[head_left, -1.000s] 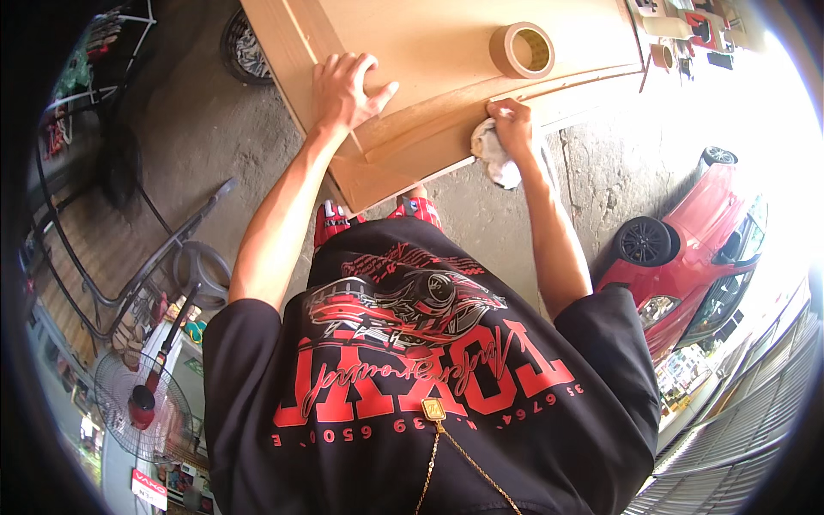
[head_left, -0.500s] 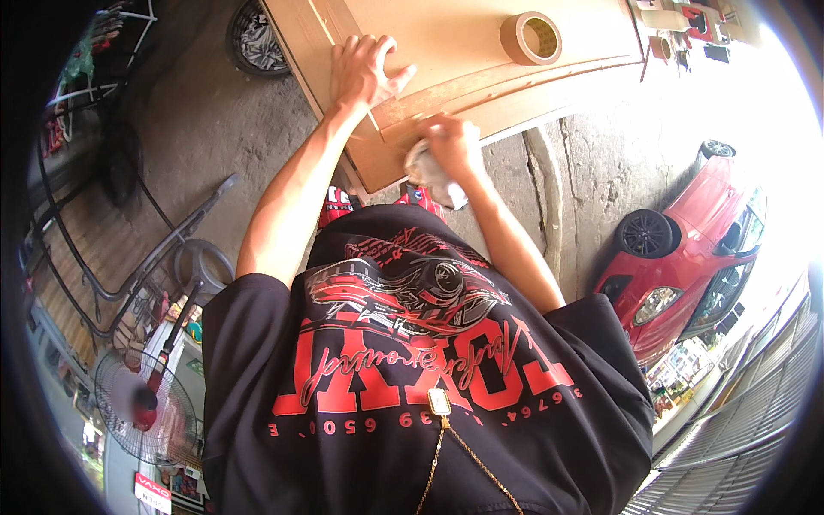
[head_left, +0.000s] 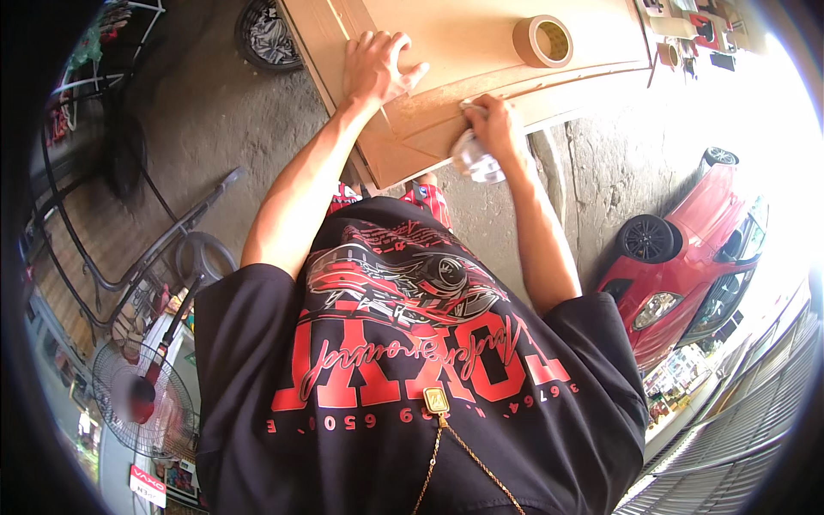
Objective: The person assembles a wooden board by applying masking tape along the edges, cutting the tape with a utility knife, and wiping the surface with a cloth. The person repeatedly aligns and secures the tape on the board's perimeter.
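A tan wooden panel with a grooved, frame-like border lies in front of me. My left hand rests on its left part, palm down, fingers spread. Close to the panel's near edge, my right hand is closed on a crumpled whitish cloth, most of which hangs below the fingers over the edge. A bit of the cloth pokes out past the fingertips onto the wood. Farther back on the panel stands a roll of brown tape.
Beyond the panel's left side, a round black container sits on the concrete floor. A fan and black metal tubing are at the left. A red car is parked at the right, and bottles and small items crowd the far right.
My right hand has slid rightward along the panel's near edge with the cloth. My left hand keeps its place on the wood. The whole view has shifted slightly.
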A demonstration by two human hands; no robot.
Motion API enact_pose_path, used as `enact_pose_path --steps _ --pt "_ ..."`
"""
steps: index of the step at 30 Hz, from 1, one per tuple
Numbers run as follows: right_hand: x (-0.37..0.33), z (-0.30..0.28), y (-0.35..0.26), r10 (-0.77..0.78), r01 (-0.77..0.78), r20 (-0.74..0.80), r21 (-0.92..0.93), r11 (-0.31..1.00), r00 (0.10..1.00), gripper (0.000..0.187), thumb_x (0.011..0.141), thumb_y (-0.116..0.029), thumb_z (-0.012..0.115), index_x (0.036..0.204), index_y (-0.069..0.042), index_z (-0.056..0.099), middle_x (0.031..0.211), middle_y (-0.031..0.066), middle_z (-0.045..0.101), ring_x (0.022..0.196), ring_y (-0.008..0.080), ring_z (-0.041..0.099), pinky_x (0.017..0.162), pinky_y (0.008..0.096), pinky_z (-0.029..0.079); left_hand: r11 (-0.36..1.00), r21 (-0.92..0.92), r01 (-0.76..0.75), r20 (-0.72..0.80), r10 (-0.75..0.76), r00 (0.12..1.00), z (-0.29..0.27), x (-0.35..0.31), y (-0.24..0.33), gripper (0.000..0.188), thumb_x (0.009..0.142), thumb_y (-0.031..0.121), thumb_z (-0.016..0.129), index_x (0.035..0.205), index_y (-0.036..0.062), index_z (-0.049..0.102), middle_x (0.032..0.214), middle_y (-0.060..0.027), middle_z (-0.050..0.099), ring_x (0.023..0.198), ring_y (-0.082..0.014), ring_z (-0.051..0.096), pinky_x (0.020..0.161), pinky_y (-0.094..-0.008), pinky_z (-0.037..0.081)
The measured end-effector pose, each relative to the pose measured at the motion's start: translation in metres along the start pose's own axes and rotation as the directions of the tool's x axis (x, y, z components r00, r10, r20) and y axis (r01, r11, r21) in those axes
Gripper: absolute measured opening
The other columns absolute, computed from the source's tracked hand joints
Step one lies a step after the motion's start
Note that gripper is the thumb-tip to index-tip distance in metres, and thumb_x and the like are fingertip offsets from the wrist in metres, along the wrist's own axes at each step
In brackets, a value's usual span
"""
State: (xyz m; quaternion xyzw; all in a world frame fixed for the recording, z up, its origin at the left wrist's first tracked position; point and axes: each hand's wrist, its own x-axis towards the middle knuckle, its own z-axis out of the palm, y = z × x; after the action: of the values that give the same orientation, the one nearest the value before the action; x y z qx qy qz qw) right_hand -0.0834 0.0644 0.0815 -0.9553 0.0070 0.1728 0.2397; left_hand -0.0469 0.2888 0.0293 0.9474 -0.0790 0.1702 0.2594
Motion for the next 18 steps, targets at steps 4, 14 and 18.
enact_pose_path --steps 4,14,18 --pt "0.016 0.002 0.018 -0.211 0.212 0.028 -0.086 0.973 0.977 0.021 0.085 -0.019 0.063 0.091 0.0 0.07 0.09 0.0243 0.068 0.084 0.0423 0.065 0.08 0.0465 0.052 1.0 -0.007 0.008 0.01 -0.008 1.0 0.001 0.0 0.0 0.038 0.073 0.046 0.075 0.091 0.0153 0.062 0.089 -0.0002 0.064 0.087 -0.0229 0.057 0.078 -0.0398 0.041" --pt "-0.04 0.039 -0.081 -0.082 0.113 0.22 -0.133 0.985 0.972 0.014 0.077 -0.014 0.067 0.078 0.0 0.069 0.076 0.0253 0.065 0.081 0.0401 0.067 0.075 0.0464 0.053 1.0 0.01 0.027 0.016 -0.028 0.999 -0.003 0.0 0.002 0.037 0.073 0.044 0.076 0.091 0.0155 0.061 0.087 -0.001 0.063 0.087 -0.0232 0.057 0.078 -0.0398 0.041" --pt "-0.034 0.044 -0.078 -0.166 0.133 0.249 0.144 0.981 0.954 0.015 0.077 -0.013 0.063 0.086 -0.003 0.07 0.083 0.0227 0.068 0.084 0.0424 0.066 0.079 0.0488 0.053 1.0 -0.007 0.014 0.0 -0.014 1.0 -0.001 0.0 0.002 0.037 0.072 0.044 0.076 0.09 0.0156 0.061 0.086 -0.0004 0.063 0.086 -0.0233 0.057 0.078 -0.0403 0.041"
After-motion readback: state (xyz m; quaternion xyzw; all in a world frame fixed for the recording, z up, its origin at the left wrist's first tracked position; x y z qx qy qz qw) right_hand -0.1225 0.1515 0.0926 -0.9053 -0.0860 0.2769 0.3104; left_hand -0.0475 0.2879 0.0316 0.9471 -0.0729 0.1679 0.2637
